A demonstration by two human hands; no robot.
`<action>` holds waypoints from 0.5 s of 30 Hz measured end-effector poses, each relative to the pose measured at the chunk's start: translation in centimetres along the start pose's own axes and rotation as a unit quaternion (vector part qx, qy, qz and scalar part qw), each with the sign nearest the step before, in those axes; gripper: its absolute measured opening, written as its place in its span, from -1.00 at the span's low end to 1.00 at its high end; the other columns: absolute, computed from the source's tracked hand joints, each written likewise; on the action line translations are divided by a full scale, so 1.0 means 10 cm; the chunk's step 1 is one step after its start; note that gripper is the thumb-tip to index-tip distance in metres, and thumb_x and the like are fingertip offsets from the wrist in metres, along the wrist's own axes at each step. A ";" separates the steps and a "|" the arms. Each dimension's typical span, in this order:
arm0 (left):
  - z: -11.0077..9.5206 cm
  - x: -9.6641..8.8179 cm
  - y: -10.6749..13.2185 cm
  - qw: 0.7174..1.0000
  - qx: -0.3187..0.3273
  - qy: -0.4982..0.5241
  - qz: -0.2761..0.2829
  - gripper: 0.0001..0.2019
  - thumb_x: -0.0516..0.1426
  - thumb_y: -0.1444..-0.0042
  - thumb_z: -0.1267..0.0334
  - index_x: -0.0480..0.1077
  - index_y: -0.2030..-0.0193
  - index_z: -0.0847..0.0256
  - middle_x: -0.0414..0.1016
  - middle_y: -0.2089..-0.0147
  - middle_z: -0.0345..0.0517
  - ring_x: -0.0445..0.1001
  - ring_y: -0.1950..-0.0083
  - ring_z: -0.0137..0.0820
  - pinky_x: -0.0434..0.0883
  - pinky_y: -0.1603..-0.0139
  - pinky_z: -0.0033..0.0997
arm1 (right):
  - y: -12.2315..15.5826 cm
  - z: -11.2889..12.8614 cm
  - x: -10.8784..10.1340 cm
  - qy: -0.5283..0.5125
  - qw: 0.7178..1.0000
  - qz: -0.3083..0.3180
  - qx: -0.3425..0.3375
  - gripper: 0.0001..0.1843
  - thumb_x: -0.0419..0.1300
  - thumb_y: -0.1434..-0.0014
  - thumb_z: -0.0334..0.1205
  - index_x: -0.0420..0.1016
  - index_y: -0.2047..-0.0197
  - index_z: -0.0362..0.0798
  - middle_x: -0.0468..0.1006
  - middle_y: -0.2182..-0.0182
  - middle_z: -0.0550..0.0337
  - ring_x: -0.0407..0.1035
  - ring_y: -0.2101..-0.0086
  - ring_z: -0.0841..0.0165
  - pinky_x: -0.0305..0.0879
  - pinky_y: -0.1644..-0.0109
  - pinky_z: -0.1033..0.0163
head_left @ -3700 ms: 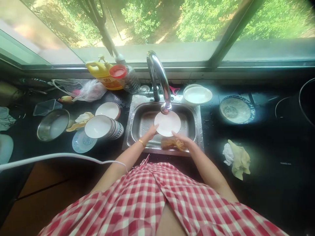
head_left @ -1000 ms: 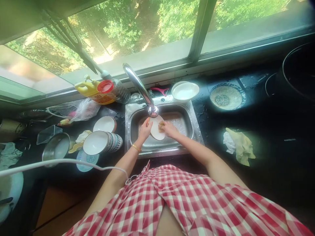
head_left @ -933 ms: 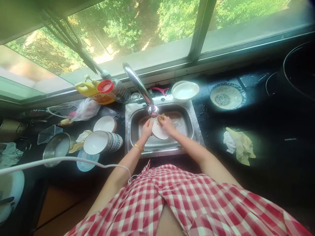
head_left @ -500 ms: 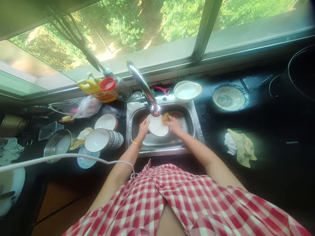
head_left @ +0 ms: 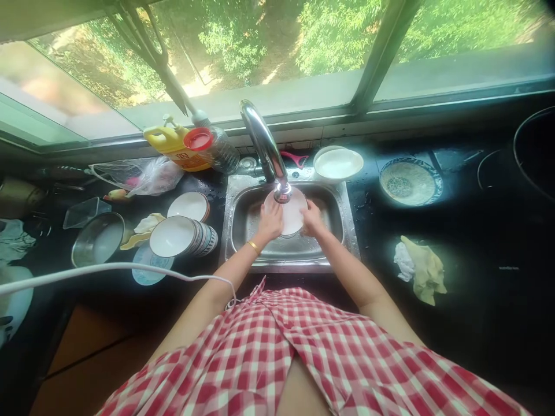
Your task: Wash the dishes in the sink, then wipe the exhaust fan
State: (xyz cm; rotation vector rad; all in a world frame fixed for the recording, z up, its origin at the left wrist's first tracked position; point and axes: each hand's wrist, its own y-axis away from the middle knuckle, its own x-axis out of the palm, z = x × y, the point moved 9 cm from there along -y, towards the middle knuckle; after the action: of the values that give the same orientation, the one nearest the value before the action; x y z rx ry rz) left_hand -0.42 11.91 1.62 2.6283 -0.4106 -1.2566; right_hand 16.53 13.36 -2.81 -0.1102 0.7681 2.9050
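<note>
A round white plate point(head_left: 295, 215) is held tilted over the steel sink point(head_left: 277, 267), under the spout of the tap point(head_left: 265, 138). My right hand point(head_left: 313, 219) grips the plate's right edge, thumb on the near side. My left hand point(head_left: 271, 222) lies on the plate's left part with its fingers stretched out over the white surface. The tap's end hides part of the plate's upper edge. No sponge shows in either hand now.
Left of the sink stand stacked bowls point(head_left: 172, 237), white plates point(head_left: 188, 205) and a metal pot point(head_left: 97, 240). White bowls point(head_left: 339, 164) sit behind the sink's right corner. A patterned bowl point(head_left: 410, 182) and cloths point(head_left: 427, 268) lie right. A white cable point(head_left: 108, 267) crosses at left.
The yellowish sponge in my right hand is out of sight, and that hand now grips the plate's edge. My left hand moved from the left rim onto the plate's surface. The plate shifted right.
</note>
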 end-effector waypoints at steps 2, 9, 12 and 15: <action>-0.18 0.25 0.08 0.996 0.032 0.035 0.075 -0.44 0.03 -0.24 0.29 0.26 -0.38 0.31 0.07 -0.50 0.22 -0.05 -0.54 -0.04 -0.22 -0.50 0.14 | -0.04 0.03 0.02 0.012 1.000 -0.018 -0.006 -0.55 0.16 0.01 -0.23 0.52 0.00 -0.06 0.61 0.17 0.08 0.48 0.15 0.19 0.42 -0.05 0.03; -0.31 0.24 -0.09 0.849 -0.021 0.527 -0.039 -0.64 0.14 -0.22 0.23 0.48 -0.14 0.19 0.36 -0.36 0.02 0.11 -0.49 -0.23 -0.02 -0.51 -0.22 | 0.07 0.31 0.27 0.131 0.980 -0.021 -0.150 -0.54 0.20 -0.16 -0.06 0.55 -0.07 -0.10 0.42 -0.11 -0.15 0.33 -0.10 0.04 0.23 -0.26 -0.11; -0.22 0.23 -0.19 0.772 -0.083 0.629 -0.045 -0.60 -0.02 -0.34 0.05 0.51 -0.02 0.27 0.55 -0.13 0.12 0.42 -0.28 -0.14 0.29 -0.35 -0.10 | 0.51 0.29 0.40 0.209 0.946 -0.021 -0.248 -0.56 0.09 -0.25 -0.13 0.55 -0.11 -0.12 0.30 -0.23 -0.19 0.23 -0.18 0.00 0.16 -0.28 -0.16; -0.09 0.25 -0.15 0.691 -0.161 0.705 -0.025 -0.69 0.05 -0.32 0.12 0.52 0.12 0.29 0.63 0.11 0.05 0.59 0.02 -0.24 0.43 -0.19 -0.19 | 0.95 0.24 0.52 0.267 0.897 0.013 -0.353 -0.57 0.03 -0.29 -0.22 0.56 -0.12 -0.11 0.30 -0.26 -0.15 0.22 -0.17 0.03 0.18 -0.26 -0.11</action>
State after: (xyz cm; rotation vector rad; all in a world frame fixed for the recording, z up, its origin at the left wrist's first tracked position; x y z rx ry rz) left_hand 2.08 12.53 -0.08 2.3919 0.1714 0.8179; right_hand 9.85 6.97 3.33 -0.9974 -0.2978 3.0342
